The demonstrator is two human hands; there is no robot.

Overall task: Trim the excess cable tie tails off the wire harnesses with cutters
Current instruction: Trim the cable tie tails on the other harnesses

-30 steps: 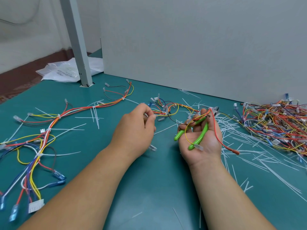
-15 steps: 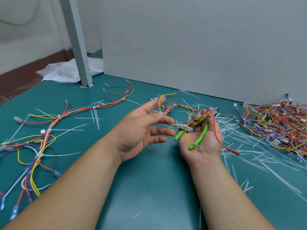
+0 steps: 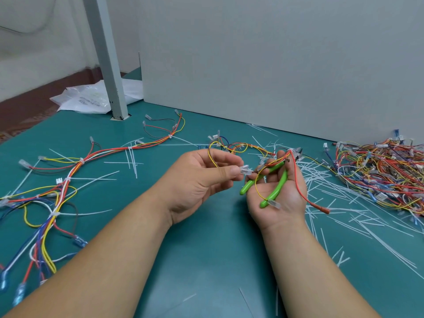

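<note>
Far left: long harness (image 3: 68,177) lies flat on the surface (image 3: 206,260). Its ties show full white tails, so it's not trimmed yet.

Left grip (image 3: 202,180): changed. A second ago it was knuckles-up and curled low by the wires. Half a second ago it was spread with a loop over the fingers. Now thumb and forefinger pinch a clear connector (image 3: 244,169) of the small harness (image 3: 239,146), leads looped over the fingers. My read: next piece picked up and being sorted to find its tie. No cut under way.

Right grip (image 3: 286,198): same as in the earlier frames. Palm up, fingers curled round one handle of the cutters (image 3: 275,191). The harness's other end drapes across the palm, and a red lead (image 3: 298,187) hangs off the right side.

Cutters: long axis is diagonal, green handle ends near-left toward the person, head far-right toward the wall panel (image 3: 275,65). Handles are splayed. The head is buried behind wires and thumb, so can't tell if the blades are apart. Probably needs re-gripping before it can cut.

Further right: litter of cut tails (image 3: 348,203), then the harness pile (image 3: 378,175).
</note>
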